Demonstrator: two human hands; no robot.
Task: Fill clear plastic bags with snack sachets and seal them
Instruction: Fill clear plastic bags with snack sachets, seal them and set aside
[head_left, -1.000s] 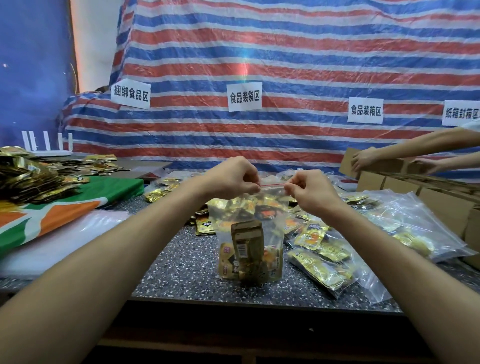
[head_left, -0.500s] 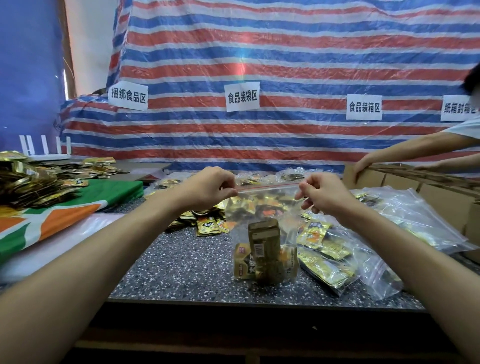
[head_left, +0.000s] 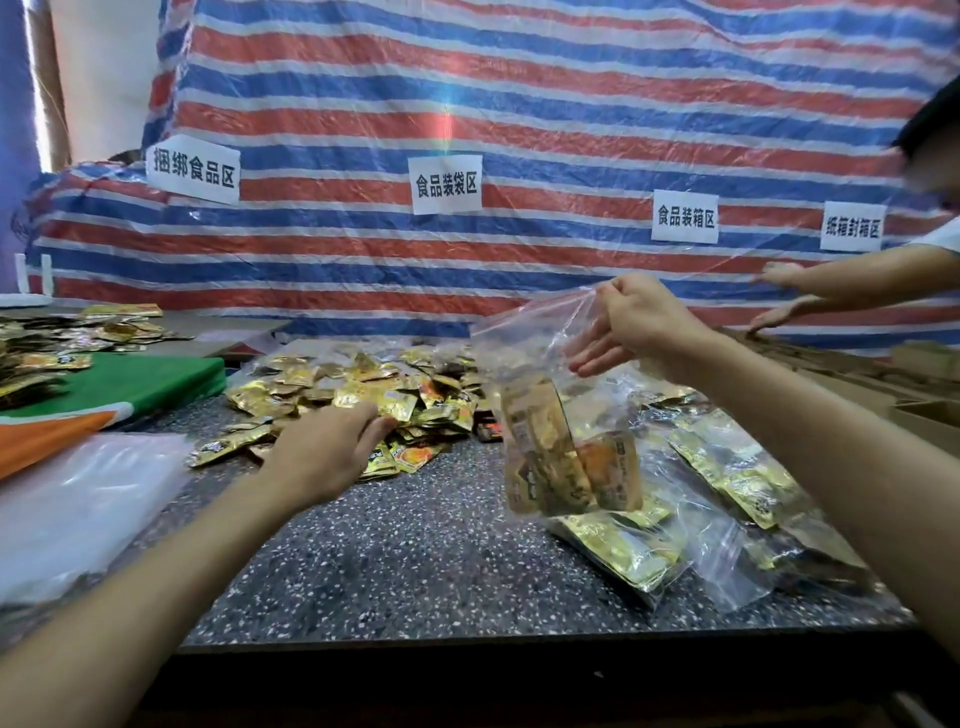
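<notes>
Right hand (head_left: 641, 325): it pinches the top rim of the clear bag (head_left: 519, 353) with thumb and forefinger. The other fingers lie loosely spread behind the film.
Clear bag: it hangs at 2 o'clock from the middle of the table (head_left: 415, 551). Only a few packed sachets (head_left: 566, 467) sit at its bottom, and the mouth does not look sealed.
Left hand (head_left: 332, 457): it is released, with the fingers stretched over the loose sachets (head_left: 363, 387) at 11 o'clock. Whether it already holds one, I cannot tell.
Risk of slipping: the bag depends on one pinch at one corner. The smooth film may slide out when more weight comes in.
Risk of spilling: the rim slopes down toward 9 o'clock. If the bag tilts more, the packed sachets can fall out.
Risk of missing: only one hand holds the bag, so the mouth may collapse. New sachets may then drop beside it.
Risk of catching: the filled bags (head_left: 623, 540) lie just under the hanging bag, at 4 o'clock. Its bottom may drag on them.
Risk of scattering: a fast sweep of the left hand may push the loose sachets toward the table edge at 6 o'clock.
</notes>
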